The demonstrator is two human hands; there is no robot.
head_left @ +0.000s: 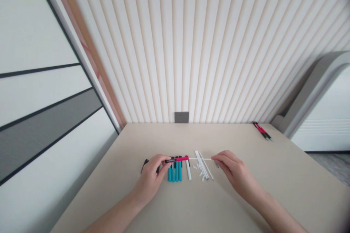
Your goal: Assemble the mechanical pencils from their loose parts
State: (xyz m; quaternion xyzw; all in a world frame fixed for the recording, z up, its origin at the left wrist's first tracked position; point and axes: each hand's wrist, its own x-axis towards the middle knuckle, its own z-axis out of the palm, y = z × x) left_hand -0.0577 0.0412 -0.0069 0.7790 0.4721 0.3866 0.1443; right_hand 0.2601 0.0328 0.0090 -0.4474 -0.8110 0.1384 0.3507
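Observation:
Between the fingertips of my left hand (154, 171) is a red pen barrel (180, 158) with a black end, held level. My right hand (232, 169) pinches the far end of a thin white pen refill (201, 159), whose other end meets the barrel's right end. How deep it sits inside cannot be seen. Below the red barrel lie several teal pen barrels (173, 174) with black tops, and a white one (189, 171). A loose bunch of white refills (203, 169) lies under the held refill, with small white pen tips (198, 166) beside it. Black pieces (144, 164) are partly hidden behind my left hand.
Red and black pens (262, 131) lie at the back right of the beige table (224, 136). Behind stands a ribbed wall with a dark socket (182, 117). A white cabinet (41, 145) borders the left side, and a grey-white headboard-like panel (319, 116) the right.

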